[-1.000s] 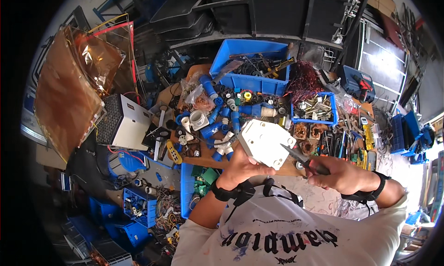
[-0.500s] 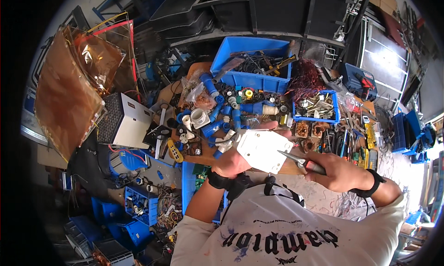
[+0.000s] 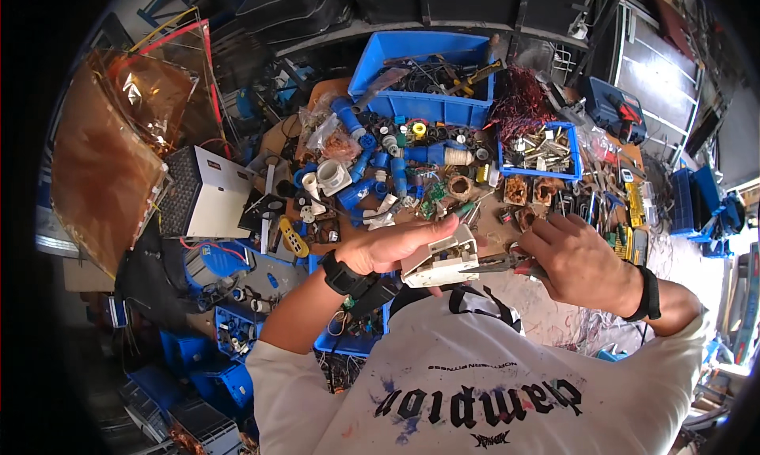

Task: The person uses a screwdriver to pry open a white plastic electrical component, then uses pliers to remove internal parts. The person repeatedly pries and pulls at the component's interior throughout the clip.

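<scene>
My left hand [image 3: 388, 247] is closed around a white plastic housing [image 3: 434, 276], thumb along its top edge. The open side of the housing shows, with small metal and dark parts inside. In my right hand [image 3: 571, 258] is a pair of long-nose pliers [image 3: 497, 262], gripped by the handles. Their grey jaws point left and meet the housing's right side; whether they pinch a part there I cannot tell. Both hands are over the near edge of the cluttered table, in front of my shirt.
Beyond my hands lie blue pipe fittings [image 3: 399, 176] and a white fitting [image 3: 333, 175]. A large blue crate [image 3: 427, 105] of tools stands farther back. A small blue tray [image 3: 541, 172] holds metal pieces. To the left are a white box [image 3: 212, 195] and a yellow oval part [image 3: 293, 237].
The housing has been turned from its flat, screw-holed face to its open side. The pliers' jaws have moved from that face to the right side. My view has shifted slightly.
</scene>
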